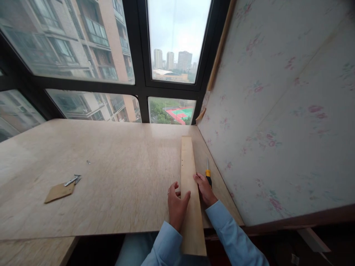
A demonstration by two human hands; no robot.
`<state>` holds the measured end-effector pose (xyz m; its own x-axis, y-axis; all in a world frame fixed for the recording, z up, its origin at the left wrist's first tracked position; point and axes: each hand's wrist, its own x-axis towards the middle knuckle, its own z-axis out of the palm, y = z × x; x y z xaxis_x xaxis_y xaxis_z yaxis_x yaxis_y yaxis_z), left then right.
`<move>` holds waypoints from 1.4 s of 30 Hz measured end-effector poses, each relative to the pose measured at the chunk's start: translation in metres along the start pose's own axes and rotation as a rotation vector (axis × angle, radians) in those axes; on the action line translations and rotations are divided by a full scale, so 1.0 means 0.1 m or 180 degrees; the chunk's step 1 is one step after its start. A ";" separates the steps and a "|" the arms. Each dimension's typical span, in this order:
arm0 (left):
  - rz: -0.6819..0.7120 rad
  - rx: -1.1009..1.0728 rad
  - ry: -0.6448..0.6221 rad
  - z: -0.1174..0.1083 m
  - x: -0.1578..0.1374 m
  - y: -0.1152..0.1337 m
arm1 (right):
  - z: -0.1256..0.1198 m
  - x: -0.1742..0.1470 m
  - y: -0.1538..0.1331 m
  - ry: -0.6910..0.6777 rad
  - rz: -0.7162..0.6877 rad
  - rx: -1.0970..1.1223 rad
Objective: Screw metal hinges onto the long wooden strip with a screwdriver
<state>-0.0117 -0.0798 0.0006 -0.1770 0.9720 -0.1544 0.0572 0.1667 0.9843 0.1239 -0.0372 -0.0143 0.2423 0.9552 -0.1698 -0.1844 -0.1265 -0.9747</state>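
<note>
A long, pale wooden board (189, 162) lies lengthwise on the stone-patterned ledge, its near end sticking out past the front edge. Two small dark holes show near its left edge. My left hand (177, 207) is at the board's left side, thumb over the top face and fingers bent along the edge. From the right, my right hand (204, 188) grips the opposite edge, thumb on top and the other fingers partly hidden. Just beyond it lies a screwdriver (208, 173) with a yellow and black handle, its shaft pointing toward the window.
At left on the ledge (119, 155), a small brown flat piece (58, 193) has several metal screws (73, 180) on and beside it. One small metal bit (88, 162) lies apart. Dark-framed windows (142, 90) stand behind; a flowered wall (266, 129) bounds the right.
</note>
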 end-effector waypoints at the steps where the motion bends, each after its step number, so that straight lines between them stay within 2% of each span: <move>1: -0.0119 -0.0140 -0.0036 -0.01 0.01 0.00 | -0.01 0.02 0.00 0.0010 0.0009 -0.0016; 8: -0.0473 -0.0558 -0.0253 -0.04 0.07 -0.03 | -0.03 0.06 -0.02 0.0049 0.0049 -0.0148; 14: -0.0414 -0.0776 -0.0627 -0.02 0.08 -0.06 | -0.06 0.02 -0.09 -0.0027 0.0009 -0.0179; 24: -0.0968 -0.1273 -0.0616 -0.02 0.00 -0.04 | -0.20 -0.23 -0.26 -0.0219 0.0255 -0.0150; 29: -0.1040 -0.1268 -0.0690 0.03 -0.03 -0.07 | -0.36 -0.35 -0.28 0.0143 0.0001 -0.0542; 34: -0.0975 -0.0944 -0.0898 0.11 -0.04 -0.08 | -0.51 -0.50 -0.20 -0.0138 -0.0113 -0.0819; 40: -0.0753 -0.0321 -0.1154 0.14 -0.02 0.01 | -0.55 -0.66 0.02 -0.0157 -0.0532 -0.2234; 42: -0.0673 -0.0114 -0.1240 0.14 0.00 0.05 | -0.52 -0.69 0.09 -0.0148 -0.0627 -0.2499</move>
<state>0.0019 -0.0765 0.0044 0.2027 0.9081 -0.3665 0.0242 0.3695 0.9289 0.1553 -0.1187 -0.0190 0.1577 0.9875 0.0048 0.5840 -0.0893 -0.8068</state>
